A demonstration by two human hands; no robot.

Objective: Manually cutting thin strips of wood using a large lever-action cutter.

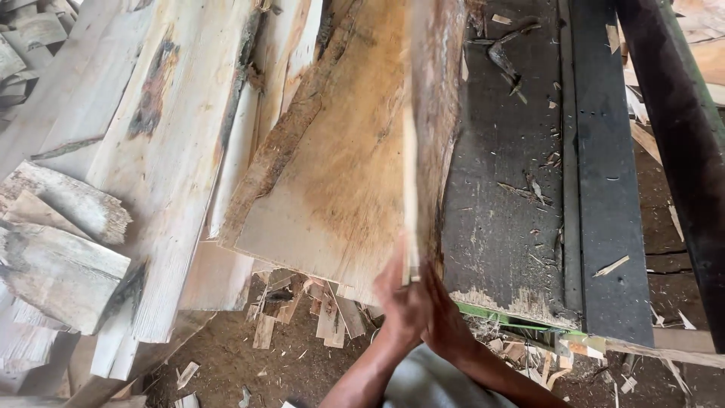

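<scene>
Plank on edge (423, 136) stands at counter's (506, 227) left edge. Wide slab (332, 181) leans just left of plank; stacked boards (158, 151) farther left. Offcuts (317, 317) on floor below slab. Both hands (415, 302) at plank's near end.

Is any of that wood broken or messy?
Yes. The plank held on edge between both hands has a ragged, bark-rough side. Splintered offcuts lie at left, and wood chips litter the ground below.

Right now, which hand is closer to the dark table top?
Right. The right hand grips the near end of the upright plank on the side next to the dark table top; the left hand is on the plank's far side.
</scene>
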